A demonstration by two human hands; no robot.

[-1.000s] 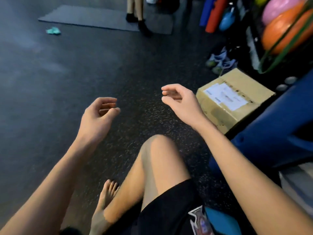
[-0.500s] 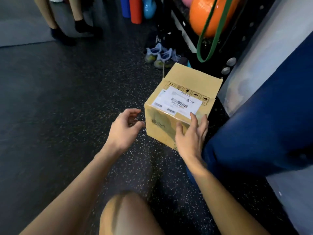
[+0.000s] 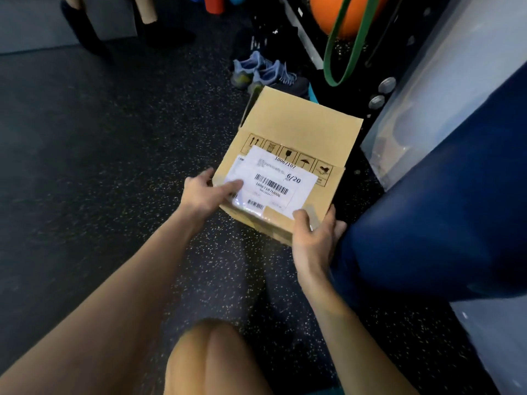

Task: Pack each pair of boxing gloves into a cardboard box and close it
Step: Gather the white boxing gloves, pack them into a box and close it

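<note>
A brown cardboard box [image 3: 302,129] with a white barcode label stands on the dark speckled floor in front of me, its flaps down. My left hand [image 3: 208,192] grips the box's near left corner, thumb lying on the label. My right hand [image 3: 313,238] grips the near right corner, thumb on top and fingers round the side. No boxing gloves are in view.
A large blue padded bag [image 3: 445,223] lies against the box's right side. Behind the box sit blue shoes [image 3: 262,72], a rack with an orange ball [image 3: 342,12] and a green band [image 3: 350,52]. Another person's legs [image 3: 148,12] stand at the far left. My bare knee [image 3: 211,357] is at the bottom.
I have leaned in toward the box. Both hands, free in the air a second ago, reached forward and now hold the box's near corners.
</note>
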